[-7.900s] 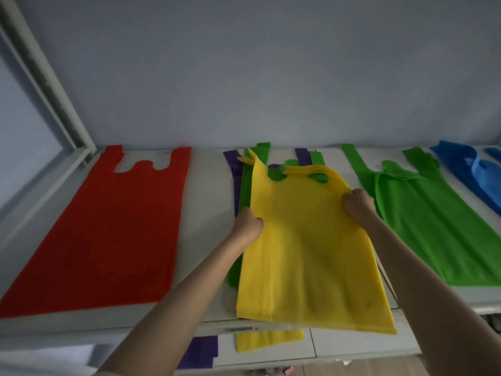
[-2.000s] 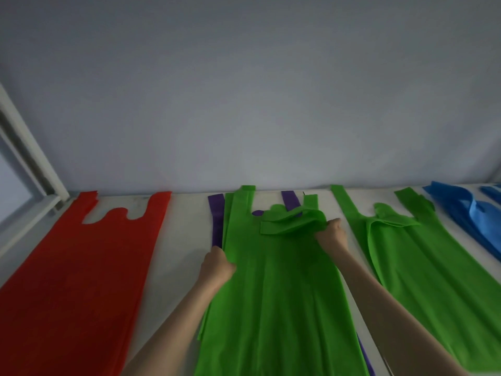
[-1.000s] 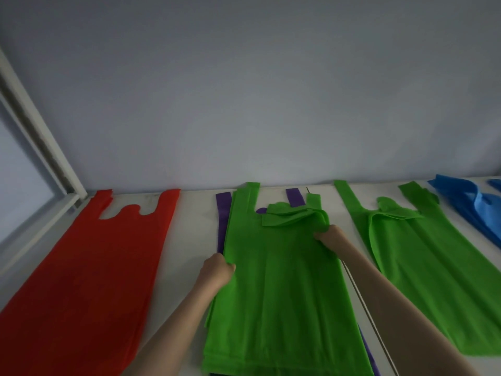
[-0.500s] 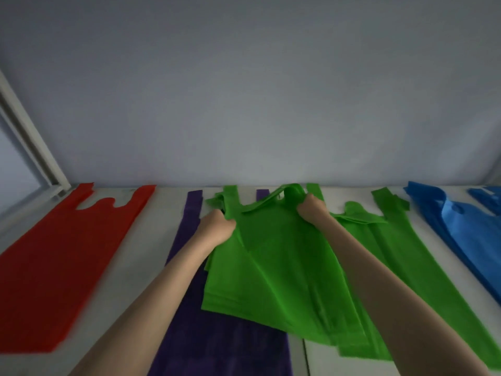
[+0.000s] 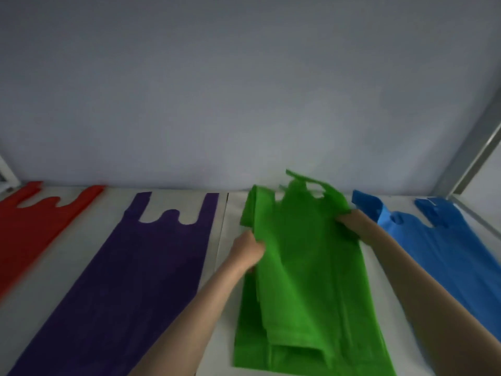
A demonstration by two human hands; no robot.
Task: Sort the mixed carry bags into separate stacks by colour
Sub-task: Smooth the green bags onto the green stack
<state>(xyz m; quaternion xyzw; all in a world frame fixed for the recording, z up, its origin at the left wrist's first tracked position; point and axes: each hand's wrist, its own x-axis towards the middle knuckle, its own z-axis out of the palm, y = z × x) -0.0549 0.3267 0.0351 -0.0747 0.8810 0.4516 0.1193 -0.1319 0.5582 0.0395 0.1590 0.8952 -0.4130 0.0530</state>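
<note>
we are looking down at a white desk (image 5: 221, 240) with carry bags laid flat in lengthwise strips, and we are taking the green stack (image 5: 311, 321) as our landmark. nearest to us, its bottom edges are lying uneven, one layer ending short of the layer beneath. our two bare forearms are reaching in on either side of it. the top green bag (image 5: 303, 240) is rumpled and partly lifted over that stack. our left hand (image 5: 248, 252) is at the stack's left edge, about halfway up, fingers clenched on the edge of the top green bag. our right hand (image 5: 352, 222) is at the upper right corner of the stack, fingers grasping the same bag near its handle, though the fingertips themselves are being hidden under the cloth. the bag's handles (image 5: 311, 185) are standing up crumpled at the far end, blurred.

left of the green stack, apart from it across a bare strip of desk, a purple bag (image 5: 130, 280) is lying flat with its handles pointing away from us. further left of that, a red bag (image 5: 24, 229) is running off the frame edge. right of the green stack, just beside our right forearm, a blue bag (image 5: 447, 240) is lying flat. beyond the far end of the stack, a plain pale wall (image 5: 244, 90) is rising behind the desk, and a metal post (image 5: 471, 156) is slanting up at the far right of it.
</note>
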